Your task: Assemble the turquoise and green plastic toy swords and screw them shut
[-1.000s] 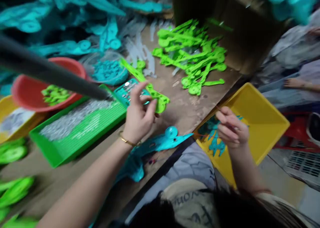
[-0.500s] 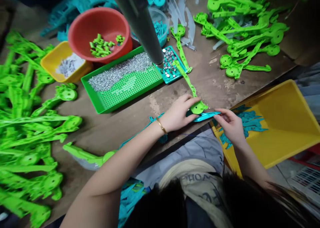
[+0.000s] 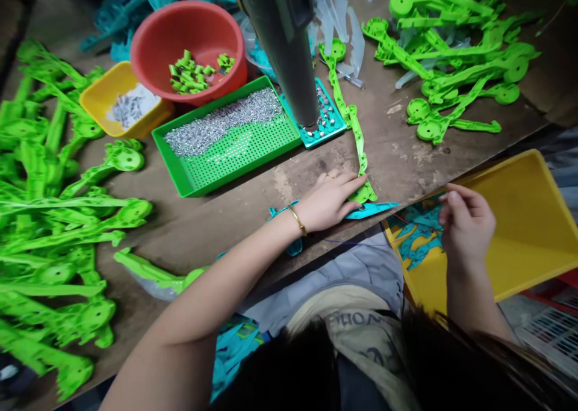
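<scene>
My left hand point(image 3: 332, 200) lies at the table's front edge, its fingers and thumb closed over the round end of a lime-green plastic part point(image 3: 357, 137), pinning it down. Under and beside that end is a pointed blue plastic piece point(image 3: 372, 210), and the fingers hide where the two meet. Another blue piece point(image 3: 294, 245) shows beneath my left wrist. My right hand point(image 3: 469, 224) is raised over the yellow bin point(image 3: 524, 218), fingers curled into a pinch. What it holds is too small to make out. A thin dark wire point(image 3: 356, 242) runs along the table edge towards it.
A grey tool column point(image 3: 293, 56) comes down over a teal tray point(image 3: 332, 131) of metal discs. Beside it stand a green tray point(image 3: 235, 164) of screws, a red bowl point(image 3: 149, 50) and a yellow tub point(image 3: 97, 101). Lime-green parts point(image 3: 49, 272) are heaped left and at far right.
My right hand has let go of the blue piece's tip and moved right and up over the bin. The green part has turned slightly under my left hand, which stays on it.
</scene>
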Demonstrator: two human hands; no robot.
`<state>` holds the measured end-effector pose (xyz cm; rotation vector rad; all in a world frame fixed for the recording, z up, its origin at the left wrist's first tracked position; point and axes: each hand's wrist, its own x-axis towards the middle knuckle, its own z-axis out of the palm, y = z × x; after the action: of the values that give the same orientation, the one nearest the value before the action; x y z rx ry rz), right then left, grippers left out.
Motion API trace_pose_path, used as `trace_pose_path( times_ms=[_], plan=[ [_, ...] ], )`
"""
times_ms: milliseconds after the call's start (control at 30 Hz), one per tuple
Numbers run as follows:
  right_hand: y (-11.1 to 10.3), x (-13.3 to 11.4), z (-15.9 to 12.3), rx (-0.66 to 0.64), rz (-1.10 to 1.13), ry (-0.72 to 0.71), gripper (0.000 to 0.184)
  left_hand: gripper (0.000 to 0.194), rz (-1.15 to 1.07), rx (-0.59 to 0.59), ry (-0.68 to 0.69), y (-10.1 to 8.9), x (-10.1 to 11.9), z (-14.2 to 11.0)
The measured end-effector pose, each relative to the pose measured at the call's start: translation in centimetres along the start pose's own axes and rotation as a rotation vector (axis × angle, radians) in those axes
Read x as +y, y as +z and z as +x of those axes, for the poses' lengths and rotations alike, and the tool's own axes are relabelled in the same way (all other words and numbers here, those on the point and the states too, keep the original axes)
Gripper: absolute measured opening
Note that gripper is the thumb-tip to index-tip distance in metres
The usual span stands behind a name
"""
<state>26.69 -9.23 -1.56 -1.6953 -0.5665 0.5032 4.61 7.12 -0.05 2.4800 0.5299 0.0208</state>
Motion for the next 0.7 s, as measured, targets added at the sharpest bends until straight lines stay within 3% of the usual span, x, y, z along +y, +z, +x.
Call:
trace_pose_path(
  times_ms=[67, 133, 233, 300, 333, 400, 467, 533, 600, 700],
  plan=[
    [-0.8, -0.1, 0.5, 0.025, 0.097, 0.036, 0.016, 0.051, 0.046, -0.031, -0.037, -0.2, 0.4, 0.1],
    [-1.5, -0.5, 0.2, -0.096, 0.118, 0.149, 0.016, 0.051, 0.080, -0.065, -0.060, -0.5, 0.6, 0.3],
    [-2.7, -1.9, -1.9, -0.517, 0.193, 0.362, 0.029, 0.052, 0.089, -0.116, -0.072, -1.2, 0.7, 0.4],
    [-3.0, -3.1, -3.8, -0.733, 0.308, 0.375, 0.036, 0.049, 0.039, -0.061, -0.074, -1.6, 1.3, 0.2],
    [-2.8, -3.6, -4.6, -0.755, 0.350, 0.321, 0.032, 0.046, -0.031, 0.005, -0.060, -1.7, 1.9, 0.0],
    [-1.5, -4.5, -5.7, -0.645, 0.357, 0.129, 0.025, 0.039, -0.287, 0.161, -0.014, -1.7, 3.6, -0.3],
    [0.9, -4.7, -6.0, -0.438, 0.275, -0.104, 0.047, 0.037, -0.656, 0.245, -0.003, -1.2, 5.8, -0.5],
    [3.4, -4.6, -5.6, -0.299, 0.141, -0.264, 0.066, 0.038, -1.015, 0.257, -0.071, -0.4, 7.6, -0.3],
    [5.3, -4.2, -4.6, -0.283, 0.031, -0.291, 0.065, 0.042, -1.271, 0.279, -0.187, 0.4, 8.4, -0.1],
    [6.4, -3.7, -2.3, -0.458, 0.040, -0.197, 0.039, 0.030, -1.358, 0.368, -0.336, 0.7, 7.6, 0.1]
  ],
)
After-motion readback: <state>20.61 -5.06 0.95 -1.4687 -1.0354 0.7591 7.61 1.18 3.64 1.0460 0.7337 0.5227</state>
